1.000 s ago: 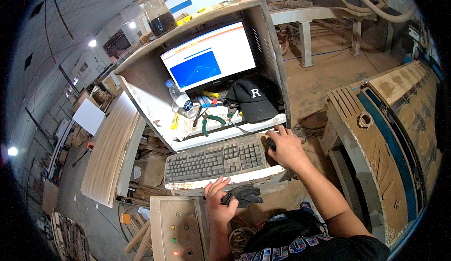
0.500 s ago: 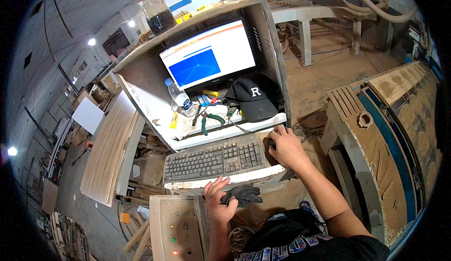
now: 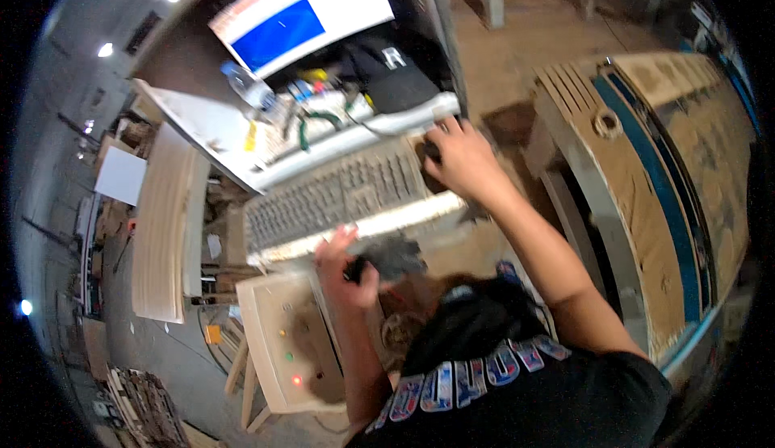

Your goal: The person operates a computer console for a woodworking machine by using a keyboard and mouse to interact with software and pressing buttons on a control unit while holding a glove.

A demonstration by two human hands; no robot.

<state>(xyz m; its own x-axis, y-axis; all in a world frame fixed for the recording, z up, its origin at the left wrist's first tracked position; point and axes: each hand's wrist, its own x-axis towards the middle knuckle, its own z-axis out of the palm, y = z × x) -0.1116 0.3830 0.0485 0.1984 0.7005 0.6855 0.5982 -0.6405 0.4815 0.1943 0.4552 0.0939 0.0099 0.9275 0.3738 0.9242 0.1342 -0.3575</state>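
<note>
On the right end of the keyboard tray, my right hand is curled over a dark computer mouse. A dusty black keyboard lies to its left. My left hand is at the tray's front edge, fingertips by the rim. A black work glove juts out between its thumb and fingers; how firmly it is gripped is blurred. Behind the keyboard, a lit monitor shows a blue panel on a white window.
On the cabinet shelf are a black cap, a plastic bottle and green-handled pliers. Below left stands a control box with lit buttons. A dusty machine bed runs along the right; stacked boards stand left.
My view has tipped downward, so the cabinet, keyboard and both hands sit higher and further left in the picture. My right hand stays on the mouse, and the glove stays at my left hand.
</note>
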